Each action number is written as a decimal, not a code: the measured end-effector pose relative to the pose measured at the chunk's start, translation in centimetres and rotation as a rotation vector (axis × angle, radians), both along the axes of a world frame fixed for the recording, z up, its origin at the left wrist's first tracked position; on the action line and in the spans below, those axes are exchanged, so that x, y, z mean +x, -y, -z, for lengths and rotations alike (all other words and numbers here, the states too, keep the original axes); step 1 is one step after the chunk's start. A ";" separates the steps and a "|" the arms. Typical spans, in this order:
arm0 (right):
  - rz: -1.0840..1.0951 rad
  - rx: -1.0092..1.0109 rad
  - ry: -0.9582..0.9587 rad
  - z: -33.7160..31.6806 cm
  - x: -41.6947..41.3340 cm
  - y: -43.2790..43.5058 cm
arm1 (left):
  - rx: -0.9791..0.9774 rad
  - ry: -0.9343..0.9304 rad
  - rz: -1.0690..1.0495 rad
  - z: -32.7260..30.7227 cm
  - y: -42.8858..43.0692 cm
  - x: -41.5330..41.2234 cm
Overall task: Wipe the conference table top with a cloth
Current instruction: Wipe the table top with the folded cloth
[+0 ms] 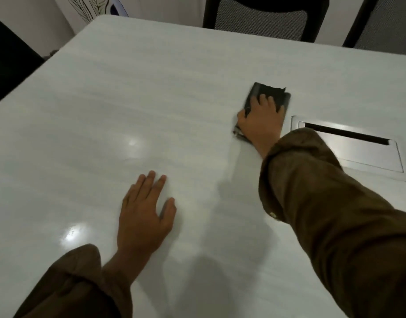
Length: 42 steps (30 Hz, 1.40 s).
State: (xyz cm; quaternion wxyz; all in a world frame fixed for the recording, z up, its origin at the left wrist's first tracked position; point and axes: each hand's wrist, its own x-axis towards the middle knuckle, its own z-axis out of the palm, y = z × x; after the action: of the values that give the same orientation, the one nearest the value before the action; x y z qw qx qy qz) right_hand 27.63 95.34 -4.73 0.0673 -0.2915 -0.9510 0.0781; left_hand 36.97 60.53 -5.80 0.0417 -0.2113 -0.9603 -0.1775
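- Setting: meeting room. Pale, glossy conference table top (101,115) with a faint grain and ceiling lights mirrored in it. Two mesh-backed chairs (261,21) stand at the far edge. A metal cable hatch (362,157) is sunk into the top.
- Right-hand fingers (265,101): laid flat and slightly apart on the cloth, thumb along its left edge; pressing, not pinching.
- Right hand (260,121): palm down over the cloth's near half, with a brown sleeve (312,191) behind it.
- Cloth (274,92): dark, folded into a flat pad, lying on the table top just beside the hatch's far left corner; its left edge is blurred.
- Handling, as judged: light, soft and limp. It should slide easily on the gloss and bunch if pushed from one corner. Best held under a flat palm over its middle, thumb hooking an edge. The hatch rim may snag it.
- Left hand (144,216): flat on bare table top, fingers straight and close together, thumb out. It holds nothing, lies well apart from the cloth, and is apparently a brace.
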 end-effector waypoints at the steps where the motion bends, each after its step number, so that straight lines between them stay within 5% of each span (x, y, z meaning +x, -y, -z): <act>1: -0.044 0.010 0.005 0.0 -0.2 1.4 | 0.003 0.007 -0.004 0.0 0.0 0.0; 11: -0.568 -0.225 -0.111 -0.1 14.5 7.9 | -0.008 0.018 0.012 -0.1 0.1 -0.1; 19: -0.043 -0.071 -0.028 -0.6 9.4 8.9 | 0.004 0.009 0.030 -0.6 0.2 0.1; 24: -0.158 -0.137 0.010 -1.0 12.3 19.0 | -0.071 0.068 0.119 -0.7 0.8 0.0; 29: -0.094 -0.204 -0.112 -1.4 19.7 22.5 | -0.149 0.028 0.540 -0.5 5.9 -5.9; 34: 0.011 -0.147 -0.127 -1.2 18.0 21.4 | -0.084 0.013 0.155 -0.4 13.4 -13.3; 42: -0.036 -0.099 -0.029 -0.8 10.1 22.1 | -0.038 0.022 0.140 -0.4 13.6 -13.2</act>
State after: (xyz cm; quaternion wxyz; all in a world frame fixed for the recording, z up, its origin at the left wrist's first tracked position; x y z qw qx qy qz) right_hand 37.70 73.28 -3.92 0.0649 -0.2761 -0.9500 0.1306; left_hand 23.77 46.98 -5.43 0.0143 -0.2768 -0.9467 -0.1639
